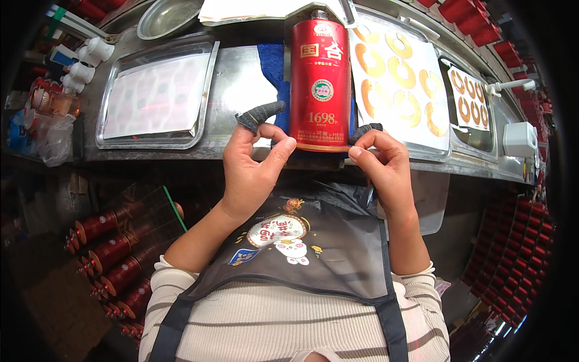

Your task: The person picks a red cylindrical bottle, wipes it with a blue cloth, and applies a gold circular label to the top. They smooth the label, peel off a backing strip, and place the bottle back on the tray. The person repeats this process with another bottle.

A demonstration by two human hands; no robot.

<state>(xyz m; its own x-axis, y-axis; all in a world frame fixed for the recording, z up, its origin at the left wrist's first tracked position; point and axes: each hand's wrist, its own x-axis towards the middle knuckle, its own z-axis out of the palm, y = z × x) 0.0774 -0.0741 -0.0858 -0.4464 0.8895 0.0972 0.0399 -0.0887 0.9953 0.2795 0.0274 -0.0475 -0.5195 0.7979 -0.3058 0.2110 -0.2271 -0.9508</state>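
A red bottle (321,72) with a dark neck and a gold-brown band (321,148) at its base lies on a blue cloth (274,67), base toward me. My left hand (256,160) is closed at the base's left corner, thumb tip against the edge. At the right corner my right hand (386,158) is closed, thumb and forefinger pinched together by the end of the band. Each hand wears a grey knitted finger sleeve; the left one (259,114) points along the bottle's side. Right beside the bottle lies a white sheet (386,90) of gold horseshoe-shaped labels.
Left on the metal bench, a clear tray (202,123) holds a pale sheet (154,93). A metal bowl (169,18) stands behind it. Farther right lies another label sheet (469,99) near a white box (520,140). Stacked red bottles (111,253) fill the lower left, more (512,259) the right.
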